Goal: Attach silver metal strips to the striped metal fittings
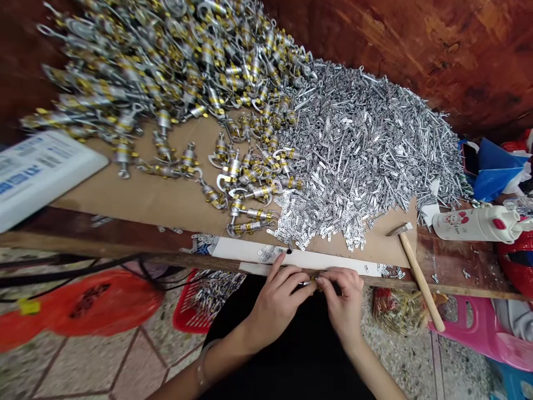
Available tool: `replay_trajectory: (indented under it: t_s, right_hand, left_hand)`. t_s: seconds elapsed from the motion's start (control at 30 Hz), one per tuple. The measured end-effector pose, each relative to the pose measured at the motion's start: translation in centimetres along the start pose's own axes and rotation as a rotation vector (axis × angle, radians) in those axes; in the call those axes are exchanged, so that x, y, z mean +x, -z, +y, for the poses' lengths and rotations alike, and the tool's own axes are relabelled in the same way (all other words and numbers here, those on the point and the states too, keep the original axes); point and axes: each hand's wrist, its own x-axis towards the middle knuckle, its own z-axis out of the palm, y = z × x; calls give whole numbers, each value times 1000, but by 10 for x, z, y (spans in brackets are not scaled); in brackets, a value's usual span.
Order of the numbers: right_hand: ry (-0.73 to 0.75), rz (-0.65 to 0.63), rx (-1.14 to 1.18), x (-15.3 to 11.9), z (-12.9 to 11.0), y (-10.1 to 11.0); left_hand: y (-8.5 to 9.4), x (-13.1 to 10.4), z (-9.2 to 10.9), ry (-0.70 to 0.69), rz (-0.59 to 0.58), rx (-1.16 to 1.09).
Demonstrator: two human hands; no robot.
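My left hand (277, 303) and my right hand (343, 311) meet at the table's front edge, fingertips pinched on a small silver-and-yellow metal fitting (313, 281). Fingers cover most of it, so its exact shape is hidden. Just beyond my hands, a white strip (325, 260) lies along the edge with a few flat metal links (268, 253) on it. Silver hook fittings with yellow bands (250, 191) are strewn over brown cardboard (175, 194). To their right is a large heap of small perforated metal links and pins (345, 155).
A wooden-handled hammer (421, 275) overhangs the front edge on the right, near a white bottle (468, 224). A white box (45, 172) lies at left. Below are a red basket (185, 311) of metal parts, an orange-red bag (112, 303) and a pink stool (478, 328).
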Motion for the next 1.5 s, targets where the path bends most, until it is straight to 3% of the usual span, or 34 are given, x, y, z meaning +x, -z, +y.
replay_trajectory:
  t_s: [0.13, 0.3, 0.4, 0.47, 0.53, 0.57, 0.63, 0.7, 0.8, 0.87, 0.97, 1.07, 1.17, 1.27, 1.37, 1.5]
  right_hand:
    - [-8, 91, -230, -6, 1, -13]
    - [-46, 113, -195, -2, -4, -14]
    - [-41, 184, -140, 18, 8, 8]
    - [-74, 309, -173, 41, 28, 33]
    - [-175, 553, -358, 67, 54, 60]
    - [-245, 587, -430, 78, 65, 71]
    - [-266, 551, -512, 92, 80, 85]
    - [-139, 494, -530, 94, 80, 85]
    - [139, 362, -495, 82, 61, 68]
    - [196, 287, -487, 73, 52, 55]
    - [22, 398, -572, 73, 58, 49]
    - [-176, 482, -647, 88, 83, 62]
    - [-153, 367, -630, 106, 107, 84]
    - [-92, 263, -593, 115, 115, 101]
    - [-83, 296, -584, 106, 104, 102]
    - [-9, 338, -482, 63, 57, 83]
  left_hand:
    - [1, 1, 0, -7, 3, 8]
    - [0, 0, -1, -1, 4, 5]
    - [-1, 0, 0, 12, 19, -15]
    - [-1, 0, 0, 15, 27, -30]
    - [-2, 0, -1, 15, 34, -31]
    - [-2, 0, -1, 17, 32, -29]
    - [-1, 0, -1, 24, 16, -23]
    - [1, 1, -1, 26, -21, -12]
    - [3, 3, 0, 22, -86, 25]
    - [4, 3, 0, 27, -111, 43]
    - [3, 3, -1, 17, -90, 36]
    - [2, 2, -1, 3, -71, 31]
    - [2, 2, -1, 7, -118, 54]
    - [2, 3, -1, 1, -125, 73]
    - [0, 2, 0, 9, -104, 74]
    - [-1, 1, 0, 8, -74, 39]
